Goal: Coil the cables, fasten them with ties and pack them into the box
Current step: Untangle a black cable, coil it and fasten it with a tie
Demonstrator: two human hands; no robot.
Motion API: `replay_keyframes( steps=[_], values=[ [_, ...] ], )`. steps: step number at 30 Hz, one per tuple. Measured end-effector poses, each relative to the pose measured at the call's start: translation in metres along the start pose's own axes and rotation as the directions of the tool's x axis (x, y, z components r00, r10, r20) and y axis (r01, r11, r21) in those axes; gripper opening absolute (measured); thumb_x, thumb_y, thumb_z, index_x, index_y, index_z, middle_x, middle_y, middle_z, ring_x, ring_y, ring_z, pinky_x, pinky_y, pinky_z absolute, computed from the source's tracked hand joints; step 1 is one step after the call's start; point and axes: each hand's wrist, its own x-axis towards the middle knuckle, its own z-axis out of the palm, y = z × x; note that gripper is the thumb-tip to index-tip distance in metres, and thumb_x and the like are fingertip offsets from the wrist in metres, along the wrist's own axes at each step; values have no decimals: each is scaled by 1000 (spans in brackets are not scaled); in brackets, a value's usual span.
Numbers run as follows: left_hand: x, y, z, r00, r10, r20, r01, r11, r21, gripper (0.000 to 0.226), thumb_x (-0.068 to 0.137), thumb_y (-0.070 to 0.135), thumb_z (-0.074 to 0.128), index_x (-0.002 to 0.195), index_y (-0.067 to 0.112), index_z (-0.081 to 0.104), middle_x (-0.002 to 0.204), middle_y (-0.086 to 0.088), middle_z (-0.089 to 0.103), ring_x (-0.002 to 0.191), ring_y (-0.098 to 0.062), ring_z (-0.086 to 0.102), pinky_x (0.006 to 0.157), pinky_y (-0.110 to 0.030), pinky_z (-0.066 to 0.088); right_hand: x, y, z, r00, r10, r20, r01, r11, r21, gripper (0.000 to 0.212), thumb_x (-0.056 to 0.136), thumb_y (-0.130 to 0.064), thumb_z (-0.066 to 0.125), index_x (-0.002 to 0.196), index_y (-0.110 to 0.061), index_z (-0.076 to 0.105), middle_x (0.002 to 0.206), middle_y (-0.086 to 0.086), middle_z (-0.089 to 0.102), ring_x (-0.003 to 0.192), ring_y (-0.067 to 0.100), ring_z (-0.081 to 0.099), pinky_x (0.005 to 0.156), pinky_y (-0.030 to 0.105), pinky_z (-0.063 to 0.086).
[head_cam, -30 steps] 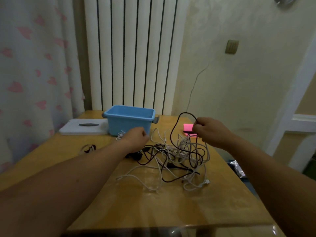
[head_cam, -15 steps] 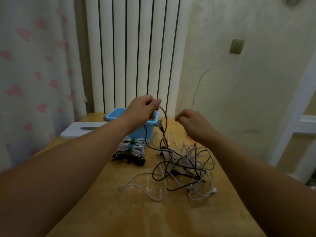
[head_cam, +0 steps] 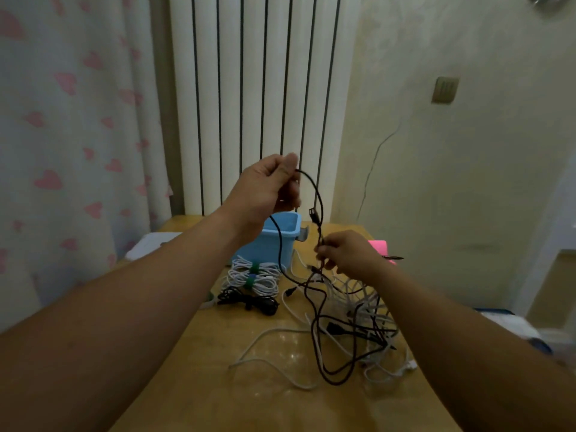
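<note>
Wooden counter (head_cam: 218,385), cable sorting partly done.
Left hand (head_cam: 268,188) pinches black cable (head_cam: 316,194) high, right hand (head_cam: 346,254) pinches lower; 2 tied white coils (head_cam: 252,277) lie beside blue box (head_cam: 280,235), unpacked; right tangle (head_cam: 358,319) awaits coiling.

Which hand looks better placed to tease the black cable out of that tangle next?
Probably the right hand: it pinches the black cable just above the tangle, while the left hand holds it high.

Coiled cables (head_cam: 252,277) before box (head_cam: 280,241)
</note>
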Motion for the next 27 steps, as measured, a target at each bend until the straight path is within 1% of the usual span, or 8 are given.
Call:
replay_keyframes(
  steps=[3, 7, 13, 18, 21, 23, 25, 27],
  values=[
    [-4, -28, -21, 964, -146, -223, 139, 989, -45, 34, 110, 42, 56, 92, 13, 62, 67, 2, 53, 58, -14, 47, 50, -24, 42, 5, -2, -20, 980, 56, -192, -38, 995, 97, 16, 106, -20, 61, 105, -14, 76, 95, 8, 78, 70, 19, 73, 56, 31, 56],
    [-24, -69, -29, 897, -294, -330, 377, 899, 223, 40, 109, 48, 54, 101, 11, 67, 79, -4, 53, 70, -18, 49, 58, -31, 39, 13, -28, -76, 914, 54, -402, 66, 958, 280, 17, 106, -18, 59, 101, -11, 73, 88, 17, 76, 54, 18, 66, 47, 25, 50],
    [-32, -67, 7, 951, -203, -234, 281, 884, 373, 27, 107, 40, 61, 97, 16, 68, 94, -4, 68, 83, -18, 62, 66, -32, 45, 15, -95, -128, 809, -235, -539, 254, 966, -41, 21, 107, -31, 58, 105, -18, 75, 78, -6, 62, 67, 12, 57, 64, 27, 46],
    [-6, -33, 17, 979, 4, -206, 94, 880, 465, 27, 106, 42, 61, 116, 18, 67, 107, 1, 64, 98, -17, 61, 82, -33, 51, -1, -113, -131, 850, -249, -464, 294, 956, 26, 20, 109, -29, 56, 107, -20, 74, 73, -14, 54, 62, 1, 47, 58, 24, 37],
    [-7, -22, 19, 986, 123, -112, -9, 712, 702, 63, 101, 51, 63, 152, 18, 48, 150, -7, 45, 139, -23, 46, 119, -43, 39, -28, -105, -103, 949, -258, -184, 248, 966, -76, 21, 109, -26, 56, 115, -18, 75, 78, -13, 58, 57, -3, 51, 60, 19, 35],
    [-16, -20, 26, 994, 101, 28, -90, 684, 724, 73, 97, 44, 65, 160, 18, 38, 159, -7, 42, 148, -24, 40, 123, -45, 34, -42, -98, -79, 966, -260, -5, 256, 956, -142, 22, 108, -24, 58, 118, -16, 76, 85, -4, 67, 64, 2, 56, 66, 23, 43],
    [-26, -20, 33, 990, -34, 135, -64, 753, 655, 51, 102, 26, 65, 150, 20, 49, 141, -6, 62, 131, -22, 60, 110, -44, 50, -49, -94, -63, 962, -270, 44, 273, 957, -94, 20, 106, -21, 61, 116, -14, 76, 85, 4, 69, 66, 7, 57, 66, 25, 44],
    [-32, -20, 34, 979, -130, 155, 24, 835, 550, 15, 107, 18, 56, 121, 16, 63, 100, -7, 74, 89, -23, 73, 81, -44, 63, -53, -91, -58, 966, -254, 50, 254, 967, -8, 16, 105, -19, 61, 111, -12, 74, 82, 3, 66, 61, 6, 55, 61, 25, 43]
  ],
)
